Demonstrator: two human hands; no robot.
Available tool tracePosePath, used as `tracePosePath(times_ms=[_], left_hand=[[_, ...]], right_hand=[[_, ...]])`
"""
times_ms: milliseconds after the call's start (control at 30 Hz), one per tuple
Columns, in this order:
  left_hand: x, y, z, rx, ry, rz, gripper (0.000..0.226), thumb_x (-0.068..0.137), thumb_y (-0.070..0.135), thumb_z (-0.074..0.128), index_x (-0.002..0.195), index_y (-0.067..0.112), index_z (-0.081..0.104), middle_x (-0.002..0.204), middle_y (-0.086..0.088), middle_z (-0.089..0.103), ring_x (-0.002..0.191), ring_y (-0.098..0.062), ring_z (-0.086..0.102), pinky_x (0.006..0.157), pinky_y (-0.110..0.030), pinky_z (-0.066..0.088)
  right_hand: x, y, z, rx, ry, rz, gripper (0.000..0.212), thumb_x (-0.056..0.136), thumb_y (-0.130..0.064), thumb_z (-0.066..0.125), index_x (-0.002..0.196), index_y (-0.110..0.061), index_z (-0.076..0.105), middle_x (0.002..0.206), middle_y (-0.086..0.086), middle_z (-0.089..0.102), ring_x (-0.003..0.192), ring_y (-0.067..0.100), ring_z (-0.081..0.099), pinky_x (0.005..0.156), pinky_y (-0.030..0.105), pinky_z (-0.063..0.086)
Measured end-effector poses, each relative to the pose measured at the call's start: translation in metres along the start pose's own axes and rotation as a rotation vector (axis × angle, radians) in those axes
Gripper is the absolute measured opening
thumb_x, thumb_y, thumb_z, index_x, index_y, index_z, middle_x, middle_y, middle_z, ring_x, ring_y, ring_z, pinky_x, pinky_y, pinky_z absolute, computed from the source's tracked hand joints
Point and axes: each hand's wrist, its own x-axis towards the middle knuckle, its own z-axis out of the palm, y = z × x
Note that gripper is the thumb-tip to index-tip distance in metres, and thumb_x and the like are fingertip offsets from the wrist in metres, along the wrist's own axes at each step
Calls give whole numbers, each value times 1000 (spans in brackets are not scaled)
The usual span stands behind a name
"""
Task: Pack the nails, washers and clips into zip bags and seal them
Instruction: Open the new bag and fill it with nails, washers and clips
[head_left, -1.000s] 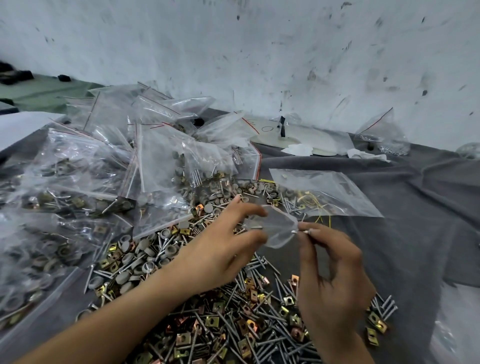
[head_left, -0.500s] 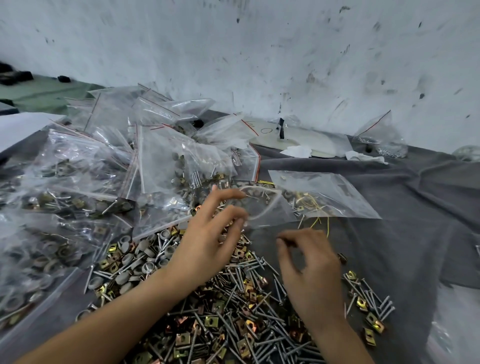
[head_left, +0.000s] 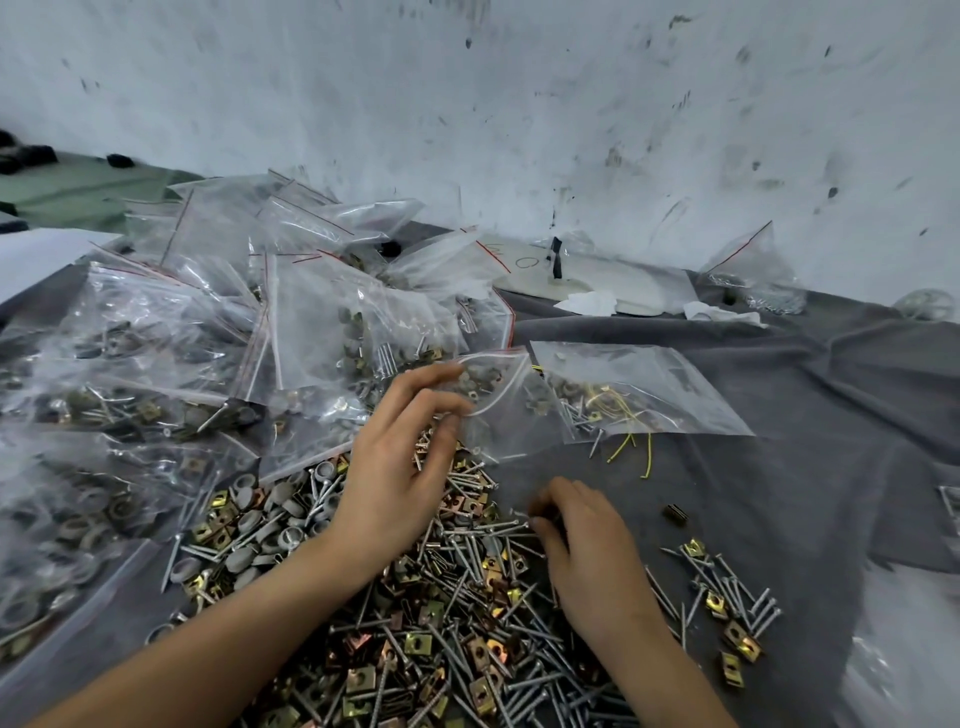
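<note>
A loose pile of silver nails (head_left: 467, 540) and brass-coloured clips (head_left: 363, 678) covers the grey cloth (head_left: 810, 467) in front of me, with grey washers (head_left: 249, 525) at its left edge. My left hand (head_left: 395, 467) holds a small clear zip bag (head_left: 501, 415) by its open mouth, above the far side of the pile. My right hand (head_left: 587, 556) is lower and to the right, with fingers curled down onto nails at the pile's edge. Its fingertips are blurred, so a hold does not show.
A heap of filled zip bags (head_left: 208, 338) rises on the left. A flat bag (head_left: 649, 384) holding parts and yellow wires lies just right of the held bag. More nails and clips (head_left: 727, 603) are scattered at the right. White sheets (head_left: 597, 280) and another bag (head_left: 748, 265) sit by the wall.
My right hand left the bag's mouth and dropped to the nail pile. My left hand carried the bag up and away from me.
</note>
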Motion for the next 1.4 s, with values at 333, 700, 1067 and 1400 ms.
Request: tracePosePath(times_ms=[333, 700, 1067, 1400], left_hand=[[-2, 8, -1, 55, -276, 332, 15, 92, 12, 54, 97, 5, 66, 133, -18, 50, 123, -24, 50, 106, -23, 36], [-4, 12, 0, 27, -343, 400, 11, 93, 16, 54, 103, 13, 58, 132, -18, 51, 124, -24, 50, 111, -31, 35], [-3, 7, 1, 8, -256, 363, 12, 95, 16, 52, 98, 10, 62, 132, -16, 52, 125, -20, 49, 105, -23, 38], [-4, 11, 0, 14, -292, 399, 23, 95, 16, 52, 91, 3, 69, 131, -11, 49, 124, -20, 49, 102, -26, 42]], right_hand=[[-12, -20, -20, 64, 797, -508, 12, 93, -9, 59, 94, -2, 67, 85, 10, 65, 81, 15, 57, 76, 19, 47], [-10, -17, -20, 181, 781, -394, 24, 94, -18, 54, 116, -12, 60, 112, 8, 53, 102, 5, 51, 86, 16, 44], [0, 4, -13, 186, 402, 74, 16, 82, -1, 62, 86, -17, 62, 90, -6, 53, 84, 10, 52, 71, 20, 42], [3, 10, -8, -31, -117, 164, 18, 90, -24, 56, 108, -19, 57, 112, -5, 51, 111, 14, 42, 95, 27, 37]])
